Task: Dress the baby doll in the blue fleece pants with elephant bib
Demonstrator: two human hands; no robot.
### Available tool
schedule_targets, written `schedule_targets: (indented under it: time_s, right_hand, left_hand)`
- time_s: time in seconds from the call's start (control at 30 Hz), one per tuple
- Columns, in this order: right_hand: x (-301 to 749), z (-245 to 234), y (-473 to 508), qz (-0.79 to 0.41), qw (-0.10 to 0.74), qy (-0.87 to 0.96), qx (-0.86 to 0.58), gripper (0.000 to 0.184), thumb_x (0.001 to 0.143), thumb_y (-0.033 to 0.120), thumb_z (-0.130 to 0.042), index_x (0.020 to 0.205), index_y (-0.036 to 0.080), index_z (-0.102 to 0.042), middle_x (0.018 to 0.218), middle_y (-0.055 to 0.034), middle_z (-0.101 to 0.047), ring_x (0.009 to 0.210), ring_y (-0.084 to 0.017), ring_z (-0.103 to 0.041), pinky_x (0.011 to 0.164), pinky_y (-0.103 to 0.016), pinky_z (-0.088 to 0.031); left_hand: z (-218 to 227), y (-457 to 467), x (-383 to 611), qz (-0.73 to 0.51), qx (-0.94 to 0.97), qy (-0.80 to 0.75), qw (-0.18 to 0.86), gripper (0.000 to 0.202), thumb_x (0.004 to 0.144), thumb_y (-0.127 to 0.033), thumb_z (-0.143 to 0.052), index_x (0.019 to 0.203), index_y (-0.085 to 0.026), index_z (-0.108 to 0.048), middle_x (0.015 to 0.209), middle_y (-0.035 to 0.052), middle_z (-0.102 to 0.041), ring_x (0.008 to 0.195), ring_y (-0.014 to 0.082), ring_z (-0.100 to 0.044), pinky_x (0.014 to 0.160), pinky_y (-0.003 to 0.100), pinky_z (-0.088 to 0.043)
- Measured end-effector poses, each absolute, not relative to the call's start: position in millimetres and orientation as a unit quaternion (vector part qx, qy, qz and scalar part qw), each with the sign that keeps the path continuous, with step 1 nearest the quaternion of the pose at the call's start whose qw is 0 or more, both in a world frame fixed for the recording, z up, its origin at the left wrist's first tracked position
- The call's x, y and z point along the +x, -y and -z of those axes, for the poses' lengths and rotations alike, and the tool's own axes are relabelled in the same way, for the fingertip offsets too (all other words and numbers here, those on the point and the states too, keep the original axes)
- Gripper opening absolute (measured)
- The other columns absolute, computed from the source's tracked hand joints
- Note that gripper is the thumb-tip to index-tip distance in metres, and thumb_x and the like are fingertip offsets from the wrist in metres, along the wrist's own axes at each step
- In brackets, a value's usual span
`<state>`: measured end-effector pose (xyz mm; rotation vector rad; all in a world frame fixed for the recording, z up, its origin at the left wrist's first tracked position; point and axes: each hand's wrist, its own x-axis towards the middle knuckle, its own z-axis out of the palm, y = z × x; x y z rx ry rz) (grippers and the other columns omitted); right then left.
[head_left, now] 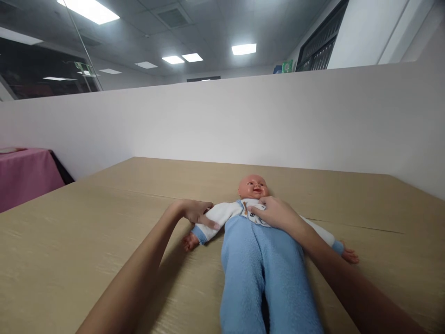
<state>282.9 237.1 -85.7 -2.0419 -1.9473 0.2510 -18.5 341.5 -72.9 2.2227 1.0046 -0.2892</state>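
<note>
A baby doll point(253, 187) lies on its back with its head at the far end and its legs toward me. It wears a white top point(227, 211) with blue cuffs and fuzzy blue pants point(257, 260). My left hand point(200, 213) is closed around the sleeve on the left, thumb on top, just above the cuff. On the doll's chest, my right hand point(274, 212) pinches the front of the top below the chin. That hand and forearm hide part of the chest and the right shoulder. The right sleeve stretches outward past my forearm.
The doll rests on a tan table surface point(104, 222) with seams in it. A white partition point(208, 125) rises behind the table. Off to the left stands a table with a pink cloth point(29, 176).
</note>
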Motion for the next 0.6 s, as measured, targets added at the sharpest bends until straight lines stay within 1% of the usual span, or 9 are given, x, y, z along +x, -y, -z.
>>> schedule_targets:
  time_s: [0.1,0.17,0.23,0.3,0.4,0.47,0.5,0.53,0.6]
  right_hand:
    - [281.7,86.0,-237.1,-0.077,0.157,0.679,-0.713,0.046,0.094,0.065,-0.061,0.092,0.021,-0.073,0.105,-0.0150,-0.080,0.099,-0.035,-0.072,0.068,-0.035,-0.039]
    - [281.0,84.9,-235.1,-0.066,0.165,0.675,-0.716,0.047,0.093,0.067,-0.061,0.092,0.022,-0.072,0.105,-0.0147,-0.080,0.099,-0.036,-0.072,0.069,-0.036,-0.039]
    - [284.2,84.1,-230.3,-0.054,0.176,0.664,-0.725,0.050,0.092,0.071,-0.060,0.098,0.022,-0.070,0.104,-0.0138,-0.079,0.098,-0.036,-0.071,0.071,-0.037,-0.041]
    - [296.4,86.5,-220.6,-0.038,0.203,0.660,-0.722,0.048,0.094,0.069,-0.059,0.104,0.023,-0.067,0.107,-0.0116,-0.077,0.101,-0.034,-0.070,0.078,-0.039,-0.045]
    - [336.8,102.1,-191.6,-0.001,0.283,0.672,-0.685,0.043,0.096,0.063,-0.058,0.112,0.024,-0.064,0.116,-0.0095,-0.073,0.112,-0.031,-0.066,0.096,-0.041,-0.048]
    - [373.5,120.5,-162.1,0.023,0.302,0.666,-0.682,0.050,0.095,0.066,-0.059,0.122,0.025,-0.062,0.124,-0.0101,-0.071,0.119,-0.033,-0.063,0.104,-0.047,-0.046]
    - [391.8,130.8,-145.6,0.027,0.294,0.666,-0.685,0.051,0.094,0.067,-0.060,0.125,0.026,-0.062,0.126,-0.0095,-0.070,0.121,-0.034,-0.062,0.106,-0.049,-0.046]
    - [408.5,141.2,-129.3,0.027,0.284,0.669,-0.686,0.052,0.094,0.065,-0.062,0.129,0.027,-0.061,0.128,-0.0089,-0.070,0.122,-0.035,-0.062,0.107,-0.050,-0.046]
    - [433.9,159.8,-101.1,-0.002,0.261,0.688,-0.677,0.056,0.093,0.063,-0.066,0.138,0.031,-0.058,0.133,-0.0073,-0.069,0.121,-0.035,-0.062,0.104,-0.050,-0.048]
  left_hand:
    - [69.4,-341.7,-21.5,0.149,0.817,-0.398,0.390,0.085,0.060,-0.056,-0.088,0.132,-0.023,-0.059,0.132,0.0105,-0.072,0.112,0.0335,-0.070,0.075,0.032,-0.059]
    - [70.3,-343.5,-21.4,0.149,0.820,-0.403,0.378,0.086,0.058,-0.055,-0.089,0.132,-0.024,-0.060,0.133,0.0103,-0.072,0.115,0.0348,-0.070,0.081,0.035,-0.059]
    - [70.9,-346.2,-21.8,0.145,0.836,-0.416,0.328,0.086,0.057,-0.057,-0.089,0.132,-0.025,-0.061,0.133,0.0097,-0.072,0.117,0.0360,-0.068,0.090,0.038,-0.056]
    - [67.3,-346.9,-22.9,0.137,0.841,-0.434,0.294,0.089,0.058,-0.060,-0.088,0.134,-0.025,-0.059,0.134,0.0093,-0.071,0.118,0.0359,-0.068,0.096,0.040,-0.053]
    - [49.2,-334.6,-20.0,0.074,0.849,-0.452,0.264,0.091,0.061,-0.071,-0.085,0.134,-0.024,-0.058,0.135,0.0100,-0.069,0.116,0.0341,-0.068,0.092,0.039,-0.053]
    - [32.0,-313.6,-8.2,-0.014,0.873,-0.437,0.218,0.085,0.068,-0.079,-0.077,0.129,-0.023,-0.059,0.134,0.0113,-0.068,0.115,0.0329,-0.067,0.090,0.038,-0.053]
    - [24.2,-300.1,2.3,-0.072,0.889,-0.410,0.191,0.077,0.075,-0.080,-0.071,0.125,-0.022,-0.060,0.133,0.0115,-0.067,0.115,0.0318,-0.066,0.091,0.039,-0.052]
    - [18.2,-285.6,16.2,-0.136,0.899,-0.382,0.167,0.067,0.084,-0.078,-0.065,0.121,-0.022,-0.062,0.131,0.0111,-0.068,0.116,0.0306,-0.065,0.094,0.040,-0.052]
    - [14.9,-258.3,52.7,-0.237,0.905,-0.318,0.154,0.048,0.098,-0.066,-0.055,0.118,-0.023,-0.063,0.127,0.0090,-0.068,0.121,0.0281,-0.062,0.102,0.040,-0.049]
